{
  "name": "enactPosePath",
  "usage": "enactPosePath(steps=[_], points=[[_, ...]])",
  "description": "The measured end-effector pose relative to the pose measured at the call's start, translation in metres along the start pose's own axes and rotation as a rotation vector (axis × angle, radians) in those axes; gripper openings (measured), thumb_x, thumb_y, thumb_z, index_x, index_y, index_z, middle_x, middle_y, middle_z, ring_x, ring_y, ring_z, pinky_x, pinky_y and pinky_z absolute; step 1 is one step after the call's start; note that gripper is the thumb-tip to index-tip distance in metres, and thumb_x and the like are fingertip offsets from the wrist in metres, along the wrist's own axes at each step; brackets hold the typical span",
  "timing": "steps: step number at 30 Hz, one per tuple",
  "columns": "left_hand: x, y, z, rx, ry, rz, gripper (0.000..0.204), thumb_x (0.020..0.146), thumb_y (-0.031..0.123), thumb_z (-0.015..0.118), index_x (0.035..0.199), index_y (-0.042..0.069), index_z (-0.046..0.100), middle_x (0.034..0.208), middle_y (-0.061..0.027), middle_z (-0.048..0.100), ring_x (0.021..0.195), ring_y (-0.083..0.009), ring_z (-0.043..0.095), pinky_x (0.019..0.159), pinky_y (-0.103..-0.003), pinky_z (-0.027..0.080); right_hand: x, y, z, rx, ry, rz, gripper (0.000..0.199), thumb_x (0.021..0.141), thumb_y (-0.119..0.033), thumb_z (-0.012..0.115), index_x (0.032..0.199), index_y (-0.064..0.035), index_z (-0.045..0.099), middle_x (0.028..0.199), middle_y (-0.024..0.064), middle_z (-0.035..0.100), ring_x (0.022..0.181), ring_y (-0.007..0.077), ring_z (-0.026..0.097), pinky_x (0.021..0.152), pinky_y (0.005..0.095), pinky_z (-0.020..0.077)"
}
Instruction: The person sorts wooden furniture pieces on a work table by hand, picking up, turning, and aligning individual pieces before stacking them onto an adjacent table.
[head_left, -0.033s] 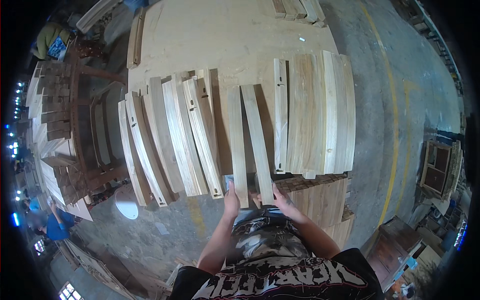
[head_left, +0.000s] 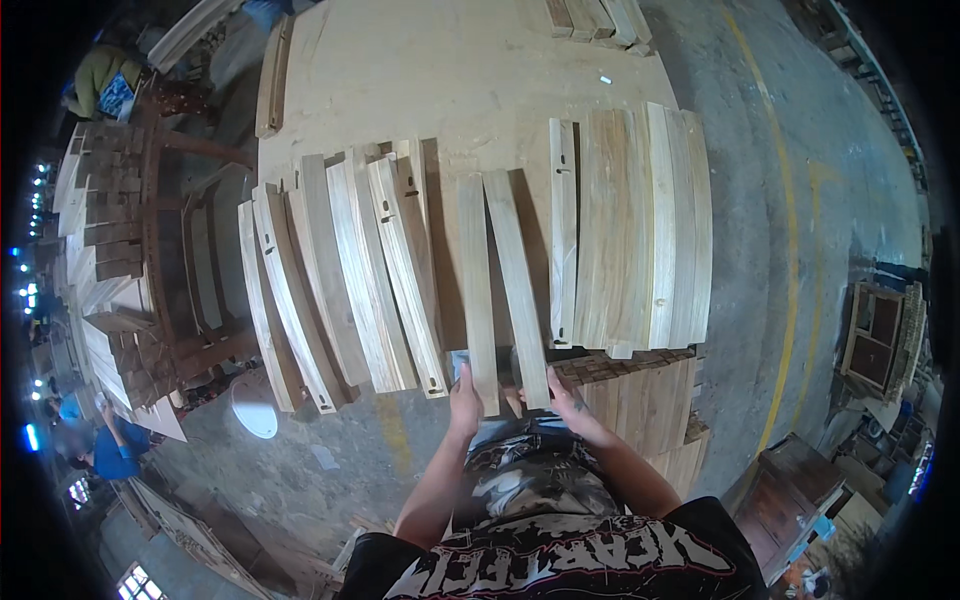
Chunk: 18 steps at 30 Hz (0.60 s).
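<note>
Two pale wooden bars lie in front of me, their far ends spread slightly apart on the table. My left hand [head_left: 465,400] is closed around the near end of the left wooden bar [head_left: 478,290]. Around the near end of the right wooden bar [head_left: 518,285], my right hand [head_left: 567,402] is closed too; its fingers are partly hidden under the wood. To the left lie several wooden bars [head_left: 355,270], some with dark slots cut in them. On the right, a slotted bar [head_left: 563,230] lies beside a row of bars set close together [head_left: 610,230].
The broad table [head_left: 460,80] carries more wood pieces [head_left: 595,20] at its far edge. Stacked wood blocks [head_left: 640,400] stand below its near right side. At left is a rack of stacked timber [head_left: 110,200]; a person in blue [head_left: 115,450] is beyond. A white round disc [head_left: 254,408] is at lower left.
</note>
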<state>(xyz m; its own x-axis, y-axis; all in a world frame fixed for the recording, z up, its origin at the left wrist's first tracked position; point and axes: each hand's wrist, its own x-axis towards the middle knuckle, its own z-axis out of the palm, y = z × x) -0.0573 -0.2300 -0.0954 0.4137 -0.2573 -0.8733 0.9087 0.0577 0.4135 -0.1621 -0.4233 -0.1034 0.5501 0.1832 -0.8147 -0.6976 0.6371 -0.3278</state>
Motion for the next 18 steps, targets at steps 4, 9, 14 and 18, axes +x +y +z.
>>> enactPosePath(steps=[4, 9, 14, 18], points=[[0.014, -0.024, 0.0, 0.28, 0.216, 0.249, 0.058, 0.101, 0.049, 0.041, 0.115, -0.005, 0.06, 0.105, -0.0093, 0.065, 0.096, -0.014, 0.058, 0.085, -0.028, 0.046, 0.005, 0.003, 0.016, -0.485, 0.377, -0.186, 0.06, 0.097, -0.051, 0.047, 0.129, 0.0007, 0.047, 0.116, 0.0159, 0.061, 0.106, 0.0234, 0.059, 0.088, 0.0366, 0.0485], [0.021, -0.021, 0.015, 0.506, 0.116, 0.23, 0.055, 0.101, 0.045, 0.045, 0.119, -0.006, 0.059, 0.106, -0.0085, 0.064, 0.094, -0.0129, 0.056, 0.085, -0.029, 0.045, 0.025, 0.028, 0.011, -0.716, 0.561, -0.519, 0.052, 0.09, -0.052, 0.061, 0.108, -0.0046, 0.052, 0.104, 0.0099, 0.063, 0.096, 0.0193, 0.06, 0.077, 0.038, 0.0517], [0.028, -0.017, 0.002, 0.268, 0.168, -0.039, 0.065, 0.104, 0.05, 0.028, 0.131, -0.004, 0.051, 0.123, -0.0125, 0.06, 0.11, -0.018, 0.054, 0.1, -0.031, 0.04, 0.016, 0.008, 0.022, -0.264, 0.315, -0.144, 0.068, 0.096, -0.06, 0.042, 0.136, -0.0046, 0.044, 0.13, 0.0115, 0.054, 0.109, 0.0241, 0.058, 0.088, 0.0378, 0.0505], [0.025, -0.015, 0.008, -0.123, -0.057, -0.088, 0.07, 0.103, 0.054, 0.022, 0.136, -0.003, 0.048, 0.128, -0.0132, 0.058, 0.116, -0.0202, 0.053, 0.103, -0.033, 0.038, 0.022, 0.018, 0.016, -0.16, 0.133, -0.067, 0.07, 0.099, -0.057, 0.037, 0.145, -0.0045, 0.037, 0.14, 0.0138, 0.047, 0.116, 0.0248, 0.057, 0.092, 0.0389, 0.0507]])
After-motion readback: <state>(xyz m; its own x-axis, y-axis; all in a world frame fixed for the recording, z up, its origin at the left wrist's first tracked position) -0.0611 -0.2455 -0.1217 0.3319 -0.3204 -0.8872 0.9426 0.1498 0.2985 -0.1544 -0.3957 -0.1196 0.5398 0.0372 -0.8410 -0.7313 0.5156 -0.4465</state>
